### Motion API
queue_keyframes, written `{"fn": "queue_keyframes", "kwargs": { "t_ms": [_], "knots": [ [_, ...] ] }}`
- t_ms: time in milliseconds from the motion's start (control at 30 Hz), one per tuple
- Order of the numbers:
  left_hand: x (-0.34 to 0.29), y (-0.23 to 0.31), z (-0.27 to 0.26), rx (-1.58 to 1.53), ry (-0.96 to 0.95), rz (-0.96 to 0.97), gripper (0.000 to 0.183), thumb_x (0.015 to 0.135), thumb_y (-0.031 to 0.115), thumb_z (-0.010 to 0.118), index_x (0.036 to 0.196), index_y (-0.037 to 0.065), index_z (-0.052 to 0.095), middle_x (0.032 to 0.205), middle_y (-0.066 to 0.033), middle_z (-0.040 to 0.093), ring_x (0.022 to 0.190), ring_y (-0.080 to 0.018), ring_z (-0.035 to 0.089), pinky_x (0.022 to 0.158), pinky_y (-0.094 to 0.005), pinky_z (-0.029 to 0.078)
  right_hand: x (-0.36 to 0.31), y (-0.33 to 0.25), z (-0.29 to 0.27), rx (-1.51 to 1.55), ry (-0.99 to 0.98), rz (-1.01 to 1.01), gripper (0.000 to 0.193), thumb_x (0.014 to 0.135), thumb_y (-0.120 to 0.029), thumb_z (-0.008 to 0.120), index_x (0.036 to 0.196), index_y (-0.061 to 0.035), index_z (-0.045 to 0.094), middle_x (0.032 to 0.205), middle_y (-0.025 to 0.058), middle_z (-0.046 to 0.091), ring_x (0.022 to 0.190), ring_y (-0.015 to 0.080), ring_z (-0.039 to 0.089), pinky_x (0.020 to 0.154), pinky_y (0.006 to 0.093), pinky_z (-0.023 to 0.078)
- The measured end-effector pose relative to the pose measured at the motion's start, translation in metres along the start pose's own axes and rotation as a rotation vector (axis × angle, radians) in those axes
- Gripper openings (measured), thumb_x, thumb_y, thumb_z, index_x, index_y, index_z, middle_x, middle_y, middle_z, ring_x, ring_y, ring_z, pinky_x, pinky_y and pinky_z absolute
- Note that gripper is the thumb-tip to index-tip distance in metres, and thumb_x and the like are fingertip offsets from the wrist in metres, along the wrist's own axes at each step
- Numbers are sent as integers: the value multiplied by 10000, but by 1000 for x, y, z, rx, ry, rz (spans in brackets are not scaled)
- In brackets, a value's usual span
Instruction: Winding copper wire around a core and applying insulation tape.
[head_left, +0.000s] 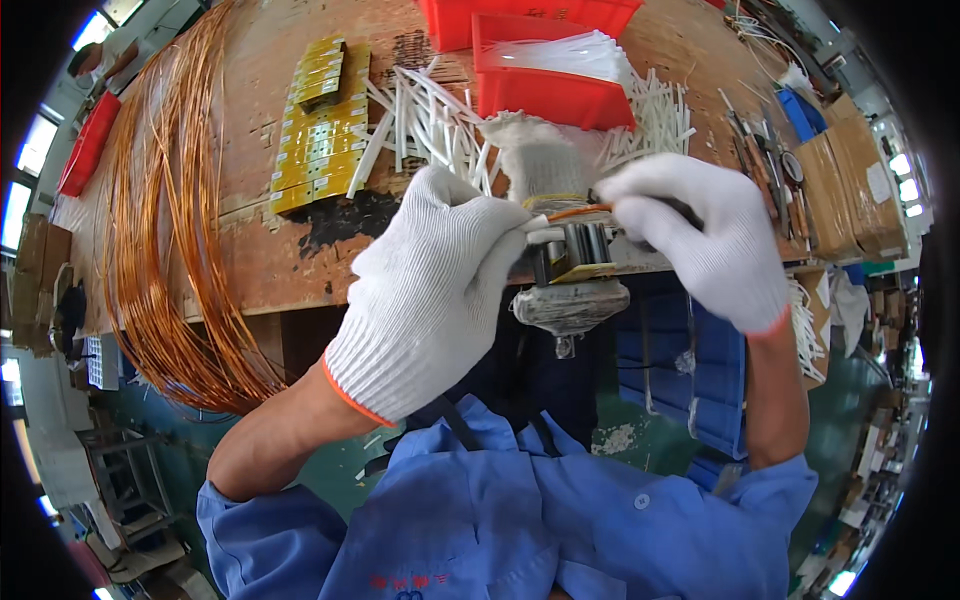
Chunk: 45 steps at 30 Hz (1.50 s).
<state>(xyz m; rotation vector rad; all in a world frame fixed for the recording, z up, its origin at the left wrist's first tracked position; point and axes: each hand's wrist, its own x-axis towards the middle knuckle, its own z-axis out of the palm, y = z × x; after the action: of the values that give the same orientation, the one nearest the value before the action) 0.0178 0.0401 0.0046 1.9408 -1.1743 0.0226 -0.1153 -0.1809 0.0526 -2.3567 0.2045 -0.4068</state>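
Blue shirt (600, 500) below your grip, you pinch a white tube (537, 223) between closed left hand (430, 265) fingertips and copper wire (580, 210) in your right hand (700, 235), both best aligned between them.

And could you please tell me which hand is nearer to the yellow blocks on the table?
Left. The left hand is right of the yellow blocks and closer to the body, not touching them; the right hand is much farther right.

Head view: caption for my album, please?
Gloved left hand pinches white tubing, right hand copper-coloured wire, at a worn workbench.
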Motion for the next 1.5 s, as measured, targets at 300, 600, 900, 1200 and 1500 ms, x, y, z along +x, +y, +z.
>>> {"fn": "queue_keyframes", "kwargs": {
  "t_ms": [300,600,900,1200,1500],
  "knots": [
    [-19,16,37,64,-192,-155,119,945,139,793,1038,76,831,825,-141,691,728,-355,723,652,-454,569,-32,31,25,145,-110,222,164,989,14,716,1136,48,780,961,149,801,889,165,772,824,321,597],
    [-29,3,53,-106,4,-191,244,889,17,851,1127,55,818,886,-80,664,714,-195,664,673,-339,556,-41,41,40,128,0,30,195,931,-10,781,1124,16,788,979,235,778,890,407,787,770,420,620],
    [-47,-18,85,-457,85,-235,331,869,-81,833,1192,-7,828,1006,-69,711,937,-170,653,849,-304,526,40,126,-22,202,17,290,186,1039,-139,718,1079,-1,837,973,59,821,857,87,726,759,305,597],
    [-53,-25,96,-519,115,-173,428,832,-77,850,1244,32,824,1030,-65,705,947,-208,667,855,-339,552,129,246,-10,224,414,483,232,1006,-213,777,1129,-23,829,912,33,775,759,128,714,657,338,634],
    [-55,-28,102,-540,150,-171,385,900,-100,788,1276,-19,801,1101,-96,732,1002,-179,667,914,-310,530,25,120,-80,81,561,248,227,1062,-199,704,1116,8,780,924,42,698,785,115,685,688,290,576]
  ]
}}
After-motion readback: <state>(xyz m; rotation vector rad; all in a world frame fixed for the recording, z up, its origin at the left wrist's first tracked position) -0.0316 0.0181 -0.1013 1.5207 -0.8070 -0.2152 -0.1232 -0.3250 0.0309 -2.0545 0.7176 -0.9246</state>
